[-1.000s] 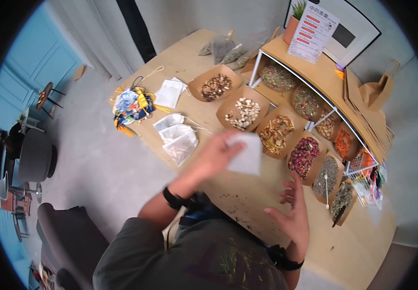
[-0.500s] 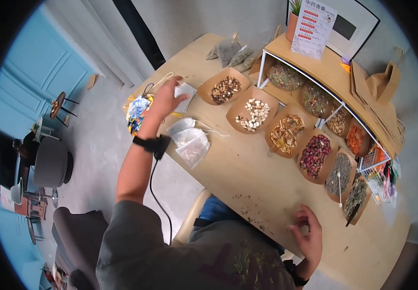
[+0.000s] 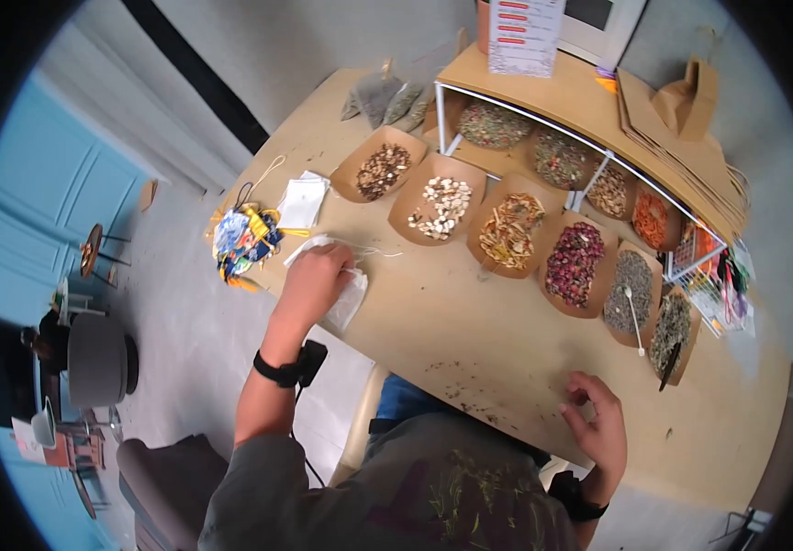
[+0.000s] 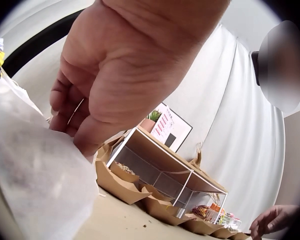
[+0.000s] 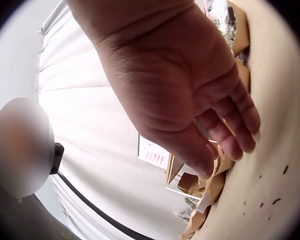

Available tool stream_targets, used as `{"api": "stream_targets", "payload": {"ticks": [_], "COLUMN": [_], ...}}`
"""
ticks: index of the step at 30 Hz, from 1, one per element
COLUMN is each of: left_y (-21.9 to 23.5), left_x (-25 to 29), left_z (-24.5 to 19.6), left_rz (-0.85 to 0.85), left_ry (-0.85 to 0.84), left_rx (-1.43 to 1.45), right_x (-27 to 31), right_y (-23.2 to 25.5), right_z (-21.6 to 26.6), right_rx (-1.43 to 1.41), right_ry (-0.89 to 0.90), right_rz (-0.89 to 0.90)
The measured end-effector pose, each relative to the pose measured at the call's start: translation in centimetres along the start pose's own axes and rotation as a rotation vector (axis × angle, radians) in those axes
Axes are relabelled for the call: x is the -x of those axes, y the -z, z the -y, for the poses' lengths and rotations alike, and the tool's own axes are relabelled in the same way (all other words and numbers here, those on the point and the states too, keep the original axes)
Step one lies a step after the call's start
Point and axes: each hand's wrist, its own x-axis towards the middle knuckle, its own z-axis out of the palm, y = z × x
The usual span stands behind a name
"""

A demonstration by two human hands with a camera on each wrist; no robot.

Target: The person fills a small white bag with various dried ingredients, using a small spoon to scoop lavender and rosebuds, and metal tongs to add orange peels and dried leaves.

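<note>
My left hand (image 3: pixel 317 280) is over the filled white drawstring pouches at the table's left edge, its fingers and thumb pinching the top of one pouch (image 3: pixel 351 301). In the left wrist view that thin, see-through pouch (image 4: pixel 45 180) hangs slack under the fingertips, pale bits showing faintly inside. Just behind lies a stack of flat white pouches (image 3: pixel 303 202), beside a pile of colourful sachets (image 3: pixel 248 234) with yellow cords. My right hand (image 3: pixel 598 421) holds nothing; its fingers are loosely bent low over the table's front, as the right wrist view also shows.
Brown paper trays of dried herbs curve across the table, among them white pieces (image 3: pixel 442 207) and dark red buds (image 3: pixel 575 266). Behind them stands a wooden shelf (image 3: pixel 543 106) with more trays. Dark crumbs (image 3: pixel 470 395) lie near the front edge. A white spoon (image 3: pixel 633 317) rests in one tray.
My left hand carried a flat white pouch leftward to the stack and let it go, then came forward to the filled pouches and took hold of one. The right hand lowered towards the table's front.
</note>
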Motion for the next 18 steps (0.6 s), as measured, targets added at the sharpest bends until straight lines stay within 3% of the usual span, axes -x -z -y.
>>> {"api": "stream_targets", "payload": {"ticks": [2,8,15,18], "left_y": [1.3,3.6,0.4,-1.0], "left_x": [0.8,2.1,0.6,0.0], "left_z": [-1.7,-7.5,-17.4,-19.8], "left_rz": [-0.075,-0.249,-0.191,-0.124], "left_ry": [0.113,0.094,-0.237,-0.307], "left_rx": [0.115,0.341,0.695,0.794], "right_x": [-0.1,-1.9,-6.0,-6.6], "right_y": [0.0,-0.5,-2.2,-2.3], "right_z": [0.0,2.2,8.0,8.2], "right_rx": [-0.011,-0.057,-0.091,-0.153], "right_ry": [-0.007,-0.001,0.428,0.41], "right_rz": [-0.016,0.0,-0.171,-0.16]}}
